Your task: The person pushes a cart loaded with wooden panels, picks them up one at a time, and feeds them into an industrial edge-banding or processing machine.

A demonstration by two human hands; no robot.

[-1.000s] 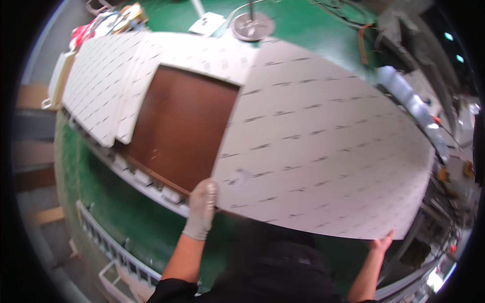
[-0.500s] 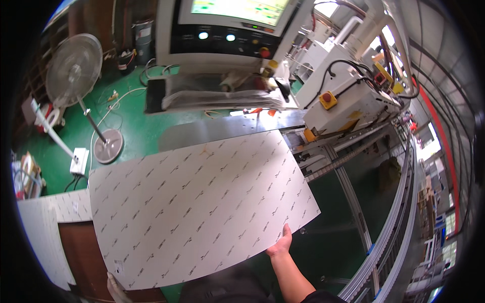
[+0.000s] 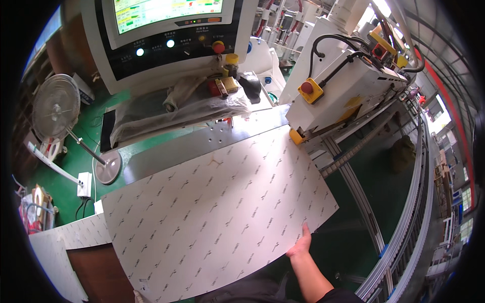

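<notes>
A large white panel [image 3: 217, 217], covered with a protective film in a repeating dark print, lies across the middle of the view. My right hand [image 3: 301, 245] grips its near edge toward the right, the thumb on top and the fingers hidden beneath. At the near left corner only a small part of my left hand [image 3: 138, 296] shows, its thumb over the panel's edge. The far edge of the panel overlaps a grey metal plate [image 3: 174, 151], and its far right corner is close to the white machine head [image 3: 333, 93].
Beyond the plate stands a control console [image 3: 166, 55] with a lit screen and a plastic-covered shelf [image 3: 177, 108]. A pedestal fan [image 3: 56, 108] is at left, above a brown board [image 3: 98, 272]. Curved metal rails [image 3: 399, 242] run along the right. A red emergency button [image 3: 306, 88] is on the machine.
My view has turned, so the console sits further left and looks larger. The panel and both hands appear shifted right and slightly lower; both hands keep hold of it.
</notes>
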